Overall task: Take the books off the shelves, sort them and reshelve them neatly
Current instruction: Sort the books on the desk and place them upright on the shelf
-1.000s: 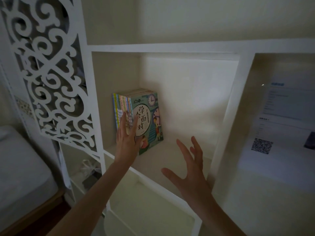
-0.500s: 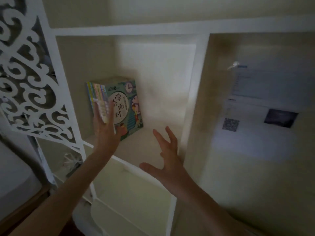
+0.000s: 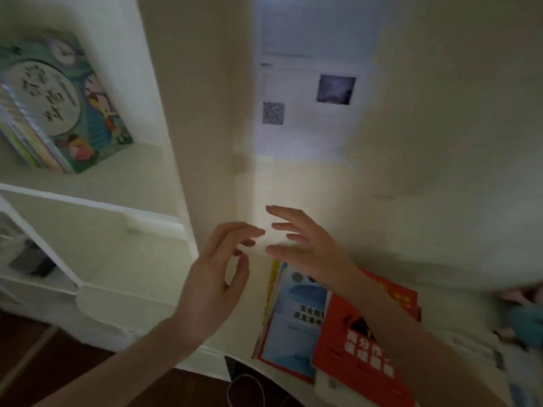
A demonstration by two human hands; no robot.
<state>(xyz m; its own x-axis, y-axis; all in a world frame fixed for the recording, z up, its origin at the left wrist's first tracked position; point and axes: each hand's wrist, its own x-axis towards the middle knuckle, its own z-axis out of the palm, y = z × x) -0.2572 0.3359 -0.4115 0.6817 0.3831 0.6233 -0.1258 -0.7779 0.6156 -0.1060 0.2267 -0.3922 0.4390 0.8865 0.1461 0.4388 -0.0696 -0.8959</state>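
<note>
Left hand (image 3: 217,277) loosely curled, right hand (image 3: 305,245) spread, both empty above the askew blue-and-white paperback (image 3: 296,327) and red paperback (image 3: 352,356) near right; a hasty grab may slide the red one off.

The left hand (image 3: 217,277) and the right hand (image 3: 302,242) hang in open air, with nothing between them and the wall (image 3: 440,157) ahead. Up and left of the left hand, the shelf's white upright (image 3: 173,127) closes a compartment. Leaning books (image 3: 58,113) fill its left part, leaving bare shelf board (image 3: 132,165) beside them. Directly under the right hand, a red book (image 3: 358,348) overlaps a blue book (image 3: 296,315).
</note>
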